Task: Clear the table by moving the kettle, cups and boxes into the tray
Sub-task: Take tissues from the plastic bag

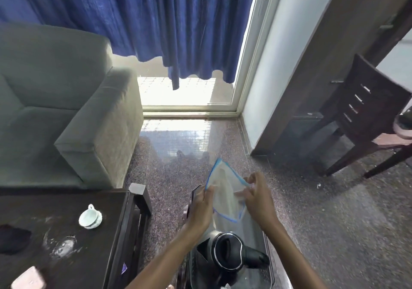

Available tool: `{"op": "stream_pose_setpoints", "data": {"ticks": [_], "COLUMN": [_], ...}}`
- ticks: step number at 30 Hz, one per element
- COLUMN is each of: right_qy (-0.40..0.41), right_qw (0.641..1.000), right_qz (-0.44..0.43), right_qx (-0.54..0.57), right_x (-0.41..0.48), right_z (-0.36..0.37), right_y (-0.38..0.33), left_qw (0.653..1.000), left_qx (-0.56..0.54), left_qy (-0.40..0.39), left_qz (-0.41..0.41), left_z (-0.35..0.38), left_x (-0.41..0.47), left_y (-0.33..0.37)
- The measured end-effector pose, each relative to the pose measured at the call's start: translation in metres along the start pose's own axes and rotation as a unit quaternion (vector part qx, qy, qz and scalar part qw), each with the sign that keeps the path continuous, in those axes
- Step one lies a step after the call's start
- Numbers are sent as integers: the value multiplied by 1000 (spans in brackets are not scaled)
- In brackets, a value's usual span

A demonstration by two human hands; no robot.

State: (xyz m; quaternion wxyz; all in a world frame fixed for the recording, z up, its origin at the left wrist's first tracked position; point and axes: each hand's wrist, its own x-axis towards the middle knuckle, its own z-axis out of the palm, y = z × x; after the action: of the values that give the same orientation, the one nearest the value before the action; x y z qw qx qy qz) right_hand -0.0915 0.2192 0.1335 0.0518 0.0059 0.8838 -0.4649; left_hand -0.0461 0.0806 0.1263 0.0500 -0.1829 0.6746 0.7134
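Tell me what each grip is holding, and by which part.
A white blue-edged cloth: the left grip pinches its left edge, the right grip its right edge.

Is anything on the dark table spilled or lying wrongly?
Yes. The white cup seems tipped onto its side on the table, and a whitish smeared patch near it looks like a spill.

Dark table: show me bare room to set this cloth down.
Bare top lies between the cup and the far edge of the table, and right of the cup up to the rail. Nearer, the white smear, dark object and pink box crowd it.
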Motion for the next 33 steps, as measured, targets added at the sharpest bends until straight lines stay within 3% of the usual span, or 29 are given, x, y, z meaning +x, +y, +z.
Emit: {"op": "stream_pose_setpoints", "data": {"ticks": [5, 9, 16, 27, 30, 33], "right_qy": [12, 10, 50, 16, 0, -43], "right_qw": [988, 981, 997, 992, 999, 991], "right_qz": [-101, -59, -3, 9, 21, 52], "right_qx": [-117, -184, -63, -124, -27, 118], "right_x": [3, 3, 6, 8, 11, 8], "right_z": [-5, -1, -3, -3, -11, -27], "right_y": [1, 5, -7, -6, -10, -22], "left_qw": [998, 995, 993, 993, 993, 996], "left_qx": [58, 82, 75, 47, 18, 7], "left_qy": [21, 16, -20, -64, -75, -31], "left_qz": [25, 53, 88, 93, 88, 79], "left_z": [-5, 1, 9, 12, 8, 0], "left_x": [5, -2, -12, -21, -23, -16], "left_y": [-11, -8, 3, 6, 11, 7]}}
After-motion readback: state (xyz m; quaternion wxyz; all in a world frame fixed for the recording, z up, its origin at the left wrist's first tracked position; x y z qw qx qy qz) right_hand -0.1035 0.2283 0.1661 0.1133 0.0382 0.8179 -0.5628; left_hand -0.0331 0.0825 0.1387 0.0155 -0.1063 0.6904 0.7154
